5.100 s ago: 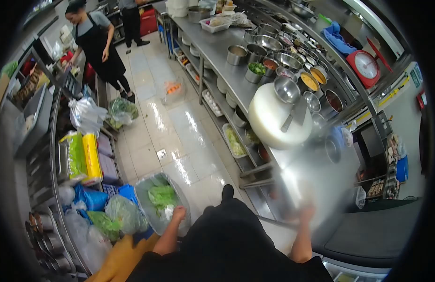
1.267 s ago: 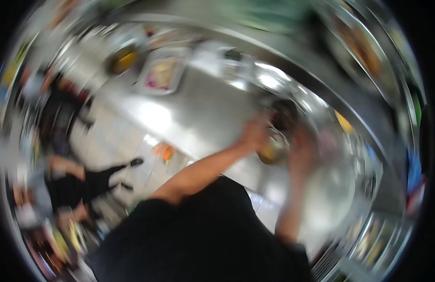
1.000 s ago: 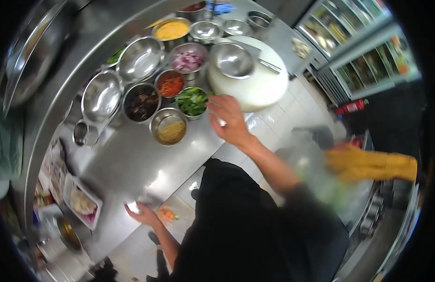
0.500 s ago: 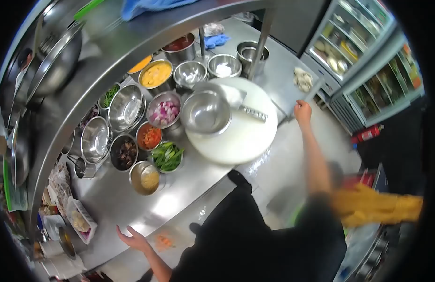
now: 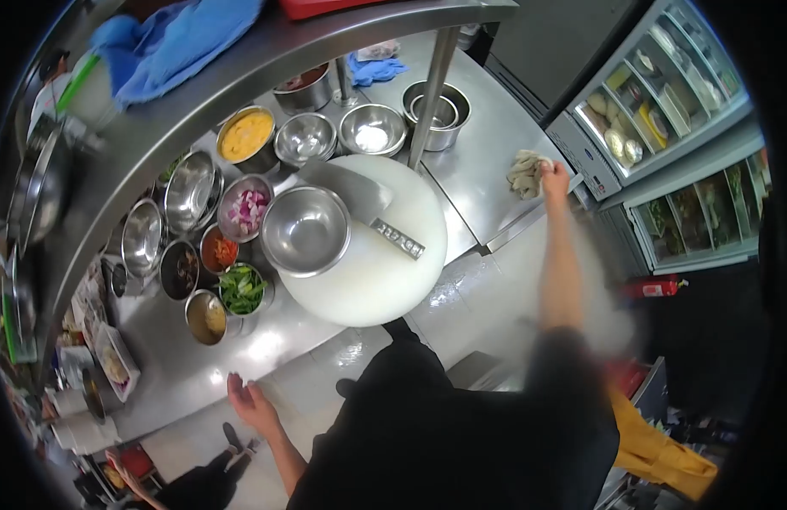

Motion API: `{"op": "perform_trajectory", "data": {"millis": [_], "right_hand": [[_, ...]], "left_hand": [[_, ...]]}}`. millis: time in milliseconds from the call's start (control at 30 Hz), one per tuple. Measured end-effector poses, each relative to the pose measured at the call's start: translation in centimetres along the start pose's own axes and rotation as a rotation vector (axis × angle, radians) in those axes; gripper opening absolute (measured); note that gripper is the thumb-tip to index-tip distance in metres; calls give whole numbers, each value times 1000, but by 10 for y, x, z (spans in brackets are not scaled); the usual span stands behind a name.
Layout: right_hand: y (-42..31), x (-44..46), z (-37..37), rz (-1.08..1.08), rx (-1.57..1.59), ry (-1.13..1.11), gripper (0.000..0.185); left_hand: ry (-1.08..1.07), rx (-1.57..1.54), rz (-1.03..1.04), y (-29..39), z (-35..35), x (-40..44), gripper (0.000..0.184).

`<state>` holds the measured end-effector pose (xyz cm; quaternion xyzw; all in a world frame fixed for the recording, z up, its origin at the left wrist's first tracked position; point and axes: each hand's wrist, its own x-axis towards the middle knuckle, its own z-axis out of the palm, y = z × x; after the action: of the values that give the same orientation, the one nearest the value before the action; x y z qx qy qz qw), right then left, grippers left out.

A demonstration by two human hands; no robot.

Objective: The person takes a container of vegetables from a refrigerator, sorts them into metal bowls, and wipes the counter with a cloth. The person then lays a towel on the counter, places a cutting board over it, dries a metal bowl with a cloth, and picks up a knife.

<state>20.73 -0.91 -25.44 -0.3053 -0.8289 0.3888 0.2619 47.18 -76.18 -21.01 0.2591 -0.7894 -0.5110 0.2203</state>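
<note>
My right hand (image 5: 555, 180) is at the right end of the steel counter, its fingers closed on the edge of a crumpled greyish cloth (image 5: 523, 176). My left hand (image 5: 253, 405) hangs beside the counter's near edge, fingers apart and holding nothing. Between them, a round white cutting board (image 5: 368, 289) carries a cleaver (image 5: 359, 191) with a patterned metal handle. A steel bowl (image 5: 306, 229) sits at the board's left side, over part of the blade's tip.
Containers of chopped red onion (image 5: 247, 208), green vegetable pieces (image 5: 242, 289) and yellow sauce (image 5: 246, 136) stand left of the board. A steel shelf (image 5: 325, 38) overhangs the counter. Glass-door fridges (image 5: 665, 93) stand right. Another person's hand (image 5: 125, 472) shows lower left.
My right hand has reached forward to the cloth and closed on it. My left hand is still open. The view has turned, shifting the board and bowls leftward.
</note>
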Motion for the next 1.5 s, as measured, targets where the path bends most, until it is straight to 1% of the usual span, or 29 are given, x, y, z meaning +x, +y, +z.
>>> {"op": "perform_trajectory", "data": {"millis": [67, 133, 200, 333, 367, 400, 467, 533, 567, 600, 633, 667, 700, 733, 800, 867, 900, 933, 967, 1000, 1067, 1100, 1133, 1167, 1267, 1333, 1433, 1467, 1500], "right_hand": [[-58, -22, -31, -115, 618, -306, 24], [-154, -70, -65, -240, 833, -406, 22], [-242, -120, -90, -303, 947, -515, 24], [-366, -226, -106, -381, 1055, -902, 36], [-399, -266, -111, -312, 1047, -1158, 56], [-415, -295, -107, -326, 1052, -1234, 56], [-443, -353, -84, -511, 843, -1665, 77], [-461, -431, -67, -532, 662, -1757, 85], [-467, -467, -57, -742, 516, -1710, 79], [-469, -501, -48, -944, 378, -1625, 73], [-471, -532, -43, -784, 352, -1639, 66], [-468, -550, -31, -879, 244, -1572, 66], [-454, -564, -11, -1116, 144, -1374, 70], [-435, -575, 13, -1155, 66, -1344, 67], [-400, -594, 48, -1190, -20, -1325, 64], [-384, -611, 75, -1193, -164, -1441, 45], [-381, -616, 88, -1204, -160, -1449, 45], [-380, -618, 100, -1125, -79, -1423, 36], [-382, -618, 111, -1039, -4, -1397, 27], [-395, -614, 128, -1038, 60, -1418, 25], [-437, -612, 165, -972, 263, -1459, 26], [-471, -617, 163, -1038, 249, -1347, 25], [-494, -619, 174, -993, 421, -1344, 25], [-515, -615, 184, -1022, 388, -1253, 26], [-552, -617, 199, -922, 658, -1296, 21], [-546, -623, 208, -930, 610, -1255, 20], [-511, -646, 220, -1062, 469, -1187, 22], [-483, -653, 233, -873, 376, -1296, 25], [-447, -659, 255, -971, 400, -1325, 27]], "left_hand": [[-76, -80, 1, 12, 2, -4, 44], [-157, -252, -2, 18, 8, -6, 44], [-284, -274, 16, 53, 13, -9, 45], [-563, -194, 387, 127, -2, -9, 44], [-570, -251, 472, 142, -9, -7, 45], [-550, -235, 553, 155, -21, -4, 49], [-474, -262, 690, 177, -48, -2, 68], [-455, -292, 844, 178, -75, -4, 86], [-424, -234, 826, 172, -90, -10, 67], [-378, -216, 804, 157, -111, -11, 67], [-529, -161, 620, 139, -127, -9, 54], [-683, -115, 436, 121, -139, -8, 42], [-565, -187, 346, 99, -157, -13, 35], [-459, -258, 256, 76, -179, -18, 30], [-464, -151, 72, 47, -221, -24, 31], [-338, -64, 128, 16, -256, -24, 28], [-324, -13, 68, 12, -276, -17, 27], [-312, 36, 5, 8, -295, -5, 27], [-304, 64, 43, -13, -309, 19, 27], [-300, 91, 79, -31, -319, 45, 26], [-298, 206, 1, 0, -341, 88, 26], [-246, 207, 125, 4, -347, 114, 24], [-196, 208, 252, 8, -352, 138, 23], [-200, 206, 263, 14, -358, 157, 23], [-93, 257, 386, 23, -376, 196, 22], [-73, 387, 409, 16, -381, 207, 24], [-208, 323, 270, -37, -366, 213, 37], [-234, 355, 273, -54, -359, 209, 40], [-318, 483, 93, -62, -353, 204, 41]]}}
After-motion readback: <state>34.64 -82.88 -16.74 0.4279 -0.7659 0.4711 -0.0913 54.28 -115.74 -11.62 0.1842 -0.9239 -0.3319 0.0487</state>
